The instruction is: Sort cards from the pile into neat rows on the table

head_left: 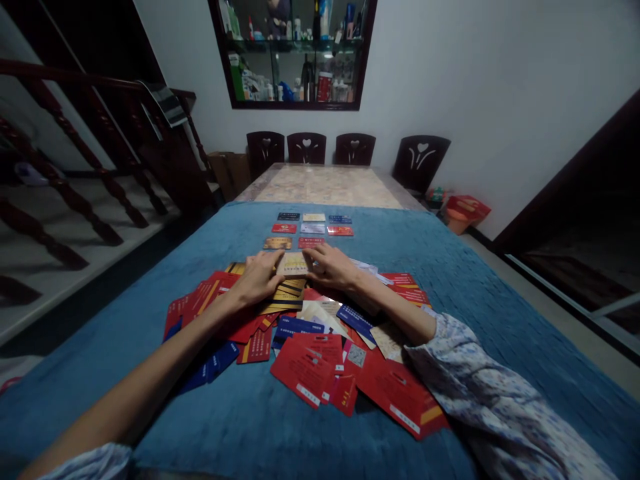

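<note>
A pale cream card is held between my two hands, just above a heap of plastic cards. My left hand grips its left edge with thumb and fingers. On the opposite edge my right hand has its fingers closed. Below the hands spread gold-and-black cards, red cards and blue cards, overlapping at many angles. Beyond the hands, several cards lie in short rows, among them a golden card and a pinkish-red card in the nearest row.
A blue cloth covers the near part of the table, with bare marble-patterned tabletop behind it. Dark chairs stand along the far side. A wooden railing is at left, and a red bin stands at right.
</note>
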`<state>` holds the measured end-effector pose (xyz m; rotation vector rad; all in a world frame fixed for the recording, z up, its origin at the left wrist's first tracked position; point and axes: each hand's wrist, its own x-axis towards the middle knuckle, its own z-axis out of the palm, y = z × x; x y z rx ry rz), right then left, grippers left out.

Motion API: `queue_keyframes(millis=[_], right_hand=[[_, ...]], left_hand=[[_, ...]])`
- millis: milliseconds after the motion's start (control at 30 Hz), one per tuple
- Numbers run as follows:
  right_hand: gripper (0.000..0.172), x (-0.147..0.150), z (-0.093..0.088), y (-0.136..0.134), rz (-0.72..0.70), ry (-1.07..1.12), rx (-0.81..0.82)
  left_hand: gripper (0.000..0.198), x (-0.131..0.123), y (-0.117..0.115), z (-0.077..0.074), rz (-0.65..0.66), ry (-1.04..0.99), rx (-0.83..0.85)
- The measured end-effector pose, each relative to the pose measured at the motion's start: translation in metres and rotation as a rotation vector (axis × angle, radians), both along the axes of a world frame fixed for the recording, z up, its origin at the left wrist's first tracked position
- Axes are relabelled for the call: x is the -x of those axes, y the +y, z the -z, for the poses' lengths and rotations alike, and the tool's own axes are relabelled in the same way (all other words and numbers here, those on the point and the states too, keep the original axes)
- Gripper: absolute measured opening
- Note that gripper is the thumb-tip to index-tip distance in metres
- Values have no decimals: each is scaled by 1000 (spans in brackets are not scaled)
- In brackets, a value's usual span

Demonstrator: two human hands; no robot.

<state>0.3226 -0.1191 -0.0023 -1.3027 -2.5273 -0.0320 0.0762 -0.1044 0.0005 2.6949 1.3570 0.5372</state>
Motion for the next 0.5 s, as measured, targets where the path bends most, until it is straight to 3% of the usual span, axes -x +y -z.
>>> queue_keyframes(millis=[333,500], right_hand=[[55,-10,-2,6,6,-3,-35],[50,-13,-5,7,8,-11,-15]], left_hand=[[50,-11,3,-21,-18,99,13],[50,-15,10,-22,9,112,35]])
